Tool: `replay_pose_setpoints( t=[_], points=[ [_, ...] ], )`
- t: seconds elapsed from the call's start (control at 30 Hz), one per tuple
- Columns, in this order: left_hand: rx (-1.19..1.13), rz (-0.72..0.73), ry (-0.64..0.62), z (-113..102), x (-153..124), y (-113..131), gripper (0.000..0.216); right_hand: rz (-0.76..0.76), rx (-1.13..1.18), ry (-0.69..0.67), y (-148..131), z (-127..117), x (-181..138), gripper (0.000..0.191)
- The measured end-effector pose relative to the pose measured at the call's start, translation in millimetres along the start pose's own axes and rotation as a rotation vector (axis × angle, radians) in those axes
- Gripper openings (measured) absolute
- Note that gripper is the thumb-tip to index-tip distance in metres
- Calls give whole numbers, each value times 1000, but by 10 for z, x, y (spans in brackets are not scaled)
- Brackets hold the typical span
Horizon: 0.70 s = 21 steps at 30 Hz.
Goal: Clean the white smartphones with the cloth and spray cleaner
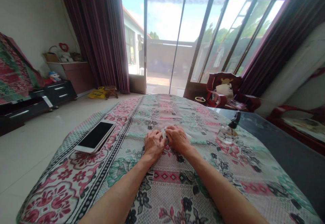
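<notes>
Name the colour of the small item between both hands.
The small item is white; the head view shows it.

No text, brand, number or sign can be read. Toward nine o'clock, the yellow bag (97, 93) bears darker marks, too small and blurred to make out as lettering. Nothing is legible on the small white item (164, 132) toward six, the white tablet's dark screen (95, 135) toward eight, or the clear bottle (227, 135) toward four.
</notes>
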<state>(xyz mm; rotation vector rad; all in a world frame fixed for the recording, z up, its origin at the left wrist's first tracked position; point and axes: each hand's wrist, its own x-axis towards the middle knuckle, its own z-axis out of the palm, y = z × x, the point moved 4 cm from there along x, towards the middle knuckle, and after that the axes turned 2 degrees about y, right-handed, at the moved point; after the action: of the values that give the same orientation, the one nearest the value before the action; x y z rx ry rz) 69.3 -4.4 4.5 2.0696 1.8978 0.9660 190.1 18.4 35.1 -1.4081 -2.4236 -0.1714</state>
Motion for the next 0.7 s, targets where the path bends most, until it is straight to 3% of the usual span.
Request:
replay_pose_setpoints(
  t=[0.13,0.5,0.6,0.7],
  points=[
    [-14,-7,8,-7,-2,-3,21,-28,69,-23,-37,-8,8,25],
    [-1,-6,9,-8,3,4,20,318,-45,30,497,-83,-25,25],
    [-8,0,21,-7,3,6,20,297,-40,61,420,-48,-42,21],
    [-13,8,25,-3,0,7,21,164,23,65,215,-1,-49,20]
  ],
)
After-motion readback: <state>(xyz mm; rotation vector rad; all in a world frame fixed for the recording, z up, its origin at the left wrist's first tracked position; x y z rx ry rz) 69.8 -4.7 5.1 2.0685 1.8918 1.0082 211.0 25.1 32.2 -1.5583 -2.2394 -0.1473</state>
